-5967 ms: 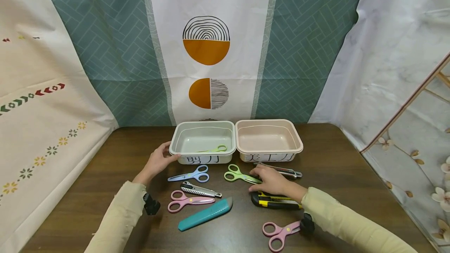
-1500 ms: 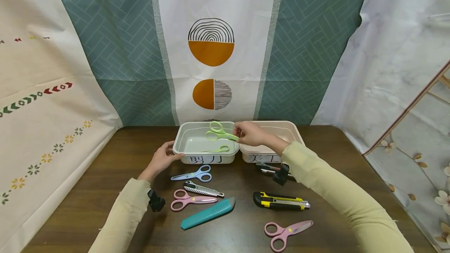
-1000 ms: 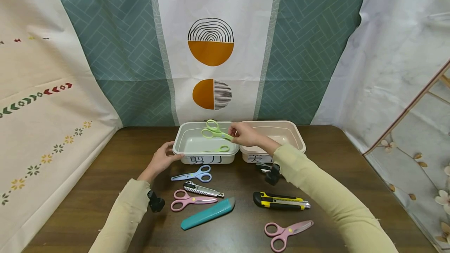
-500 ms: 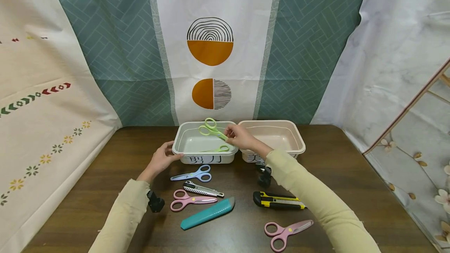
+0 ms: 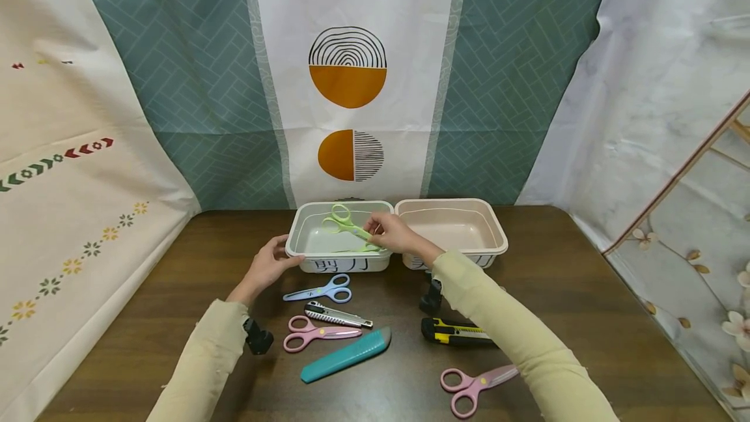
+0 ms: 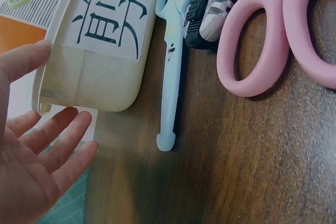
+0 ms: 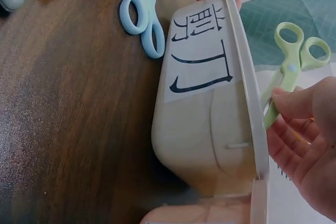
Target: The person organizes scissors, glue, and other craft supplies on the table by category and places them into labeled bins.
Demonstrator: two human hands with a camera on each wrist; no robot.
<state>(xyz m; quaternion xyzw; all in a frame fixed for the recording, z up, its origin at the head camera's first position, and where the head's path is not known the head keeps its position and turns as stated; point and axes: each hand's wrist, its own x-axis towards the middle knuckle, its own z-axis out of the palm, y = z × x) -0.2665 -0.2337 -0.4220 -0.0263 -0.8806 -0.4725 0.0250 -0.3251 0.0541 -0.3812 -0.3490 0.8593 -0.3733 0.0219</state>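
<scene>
right hand [image 5: 391, 234] pinching the light-green plastic scissors [image 5: 344, 223] by the blades should lower them flat into the pale-green labelled tub [image 5: 305, 259] — left hand [image 5: 266, 268], fingers relaxed, steadies its rim.

held scissors [image 5: 344, 225]: light green
bin under them [image 5: 305, 256]: pale grey-green, black characters
neighbouring bin [image 5: 495, 239]: pale pink
scissors below the grip [image 5: 319, 292]: light blue
table [image 5: 586, 292]: dark brown wood grain

Right sleeve [image 5: 498, 331] hides part of the yellow-black utility knife [image 5: 451, 331]
</scene>
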